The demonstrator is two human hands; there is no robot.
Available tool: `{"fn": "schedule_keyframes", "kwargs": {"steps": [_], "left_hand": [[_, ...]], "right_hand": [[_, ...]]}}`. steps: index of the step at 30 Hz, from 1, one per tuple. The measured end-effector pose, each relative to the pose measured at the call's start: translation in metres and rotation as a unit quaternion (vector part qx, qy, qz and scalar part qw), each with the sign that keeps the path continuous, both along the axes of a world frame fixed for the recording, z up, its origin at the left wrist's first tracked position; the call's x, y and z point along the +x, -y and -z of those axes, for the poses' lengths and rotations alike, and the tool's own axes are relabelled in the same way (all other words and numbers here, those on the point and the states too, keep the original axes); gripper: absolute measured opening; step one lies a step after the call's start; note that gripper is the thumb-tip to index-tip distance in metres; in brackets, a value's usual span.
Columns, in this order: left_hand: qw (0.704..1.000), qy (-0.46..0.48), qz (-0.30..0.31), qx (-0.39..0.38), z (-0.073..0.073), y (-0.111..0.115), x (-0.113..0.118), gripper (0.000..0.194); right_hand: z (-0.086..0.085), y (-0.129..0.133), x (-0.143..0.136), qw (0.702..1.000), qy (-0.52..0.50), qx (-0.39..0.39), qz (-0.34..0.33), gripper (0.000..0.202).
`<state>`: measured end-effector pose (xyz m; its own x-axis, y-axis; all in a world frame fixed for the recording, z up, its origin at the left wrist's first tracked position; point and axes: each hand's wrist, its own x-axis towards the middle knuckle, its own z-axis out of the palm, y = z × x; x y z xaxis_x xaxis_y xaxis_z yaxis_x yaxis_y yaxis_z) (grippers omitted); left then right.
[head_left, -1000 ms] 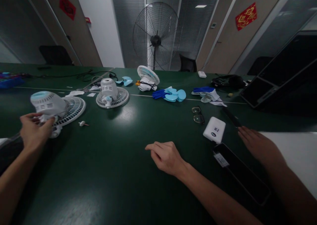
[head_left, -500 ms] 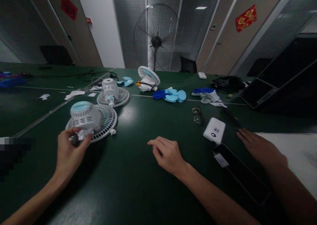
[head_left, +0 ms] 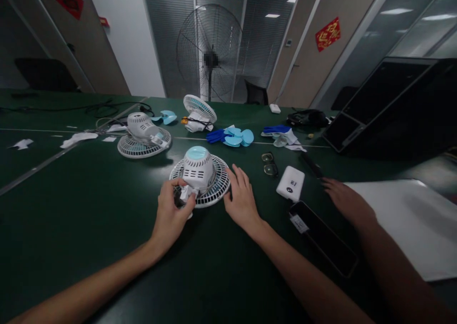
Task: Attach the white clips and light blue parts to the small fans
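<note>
A white fan head [head_left: 198, 171] with a light blue cap rests grille-down on the dark green table. My left hand [head_left: 173, 207] pinches the white bracket at its near side. My right hand [head_left: 243, 195] lies against the right rim of the grille, fingers extended and slightly apart. Behind and to the left, a second white fan head [head_left: 143, 136] also rests grille-down. A third small fan [head_left: 200, 113] stands tilted farther back, with a dark cord around its base.
Blue fan blades [head_left: 238, 137], gloves [head_left: 280, 133], glasses [head_left: 269, 164], a white device [head_left: 291, 183] and a black phone-like slab [head_left: 323, 238] lie rightward. Another person's hand [head_left: 348, 202] rests near a dark bar. Paper scraps [head_left: 79, 139] are at the left.
The near fan head has moved right across the table with my left hand on its bracket. My right hand has opened and reached its rim. The view has turned slightly right.
</note>
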<state>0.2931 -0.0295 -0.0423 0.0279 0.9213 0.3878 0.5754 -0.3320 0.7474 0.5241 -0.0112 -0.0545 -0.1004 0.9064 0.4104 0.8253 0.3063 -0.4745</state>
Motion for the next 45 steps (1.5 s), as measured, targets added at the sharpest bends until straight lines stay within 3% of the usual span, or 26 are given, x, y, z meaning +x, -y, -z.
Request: {"fn": "schedule_keyframes", "kwargs": {"steps": [3,7,13,17,20,23,25,28,31,34,36,39,45], "left_hand": [[1.0,0.02,0.001,0.019,-0.003,-0.005,0.015,0.032],[0.999,-0.007,0.022,0.038,-0.003,-0.004,0.009,0.04],[0.999,-0.029,0.024,-0.006,-0.001,-0.009,-0.016,0.052],[1.0,-0.019,0.017,-0.001,-0.002,-0.01,-0.016,0.05],[0.997,-0.051,0.063,0.012,-0.004,-0.004,-0.015,0.056],[0.992,-0.096,0.07,0.046,-0.007,0.009,-0.02,0.065],[0.985,-0.143,0.092,0.033,-0.007,0.019,-0.026,0.061],[0.964,-0.197,0.178,-0.035,-0.007,0.034,-0.035,0.037],[0.962,-0.113,0.225,-0.103,-0.011,0.047,-0.034,0.035],[0.971,0.045,0.169,-0.163,-0.015,0.054,-0.024,0.039],[0.971,0.113,0.115,-0.177,-0.016,0.053,-0.016,0.041],[0.971,0.134,0.072,-0.182,-0.014,0.047,-0.01,0.046],[0.983,0.105,0.058,-0.137,-0.016,0.036,-0.016,0.043]], "right_hand": [[0.002,-0.017,0.025,0.999,0.016,-0.045,-0.003,0.076],[0.005,-0.031,0.041,0.998,-0.011,-0.057,-0.021,0.062],[0.01,-0.035,0.041,0.999,-0.037,-0.04,0.004,0.057],[0.008,-0.033,0.04,0.997,-0.059,-0.016,0.036,0.031],[0.005,-0.03,0.042,0.993,-0.09,0.012,0.075,0.025],[-0.001,-0.027,0.043,0.984,-0.133,0.044,0.107,0.029],[-0.005,-0.023,0.04,0.981,-0.154,0.058,0.107,0.029],[-0.013,-0.013,0.027,0.976,-0.196,0.074,0.053,0.024],[-0.018,-0.002,0.009,0.968,-0.227,0.084,-0.066,0.022],[-0.02,0.006,-0.004,0.962,-0.193,0.091,-0.173,0.021],[-0.02,0.008,-0.007,0.963,-0.156,0.09,-0.202,0.023],[-0.02,0.008,-0.008,0.969,-0.109,0.083,-0.203,0.027],[-0.019,0.009,-0.008,0.975,-0.084,0.073,-0.191,0.024]]}}
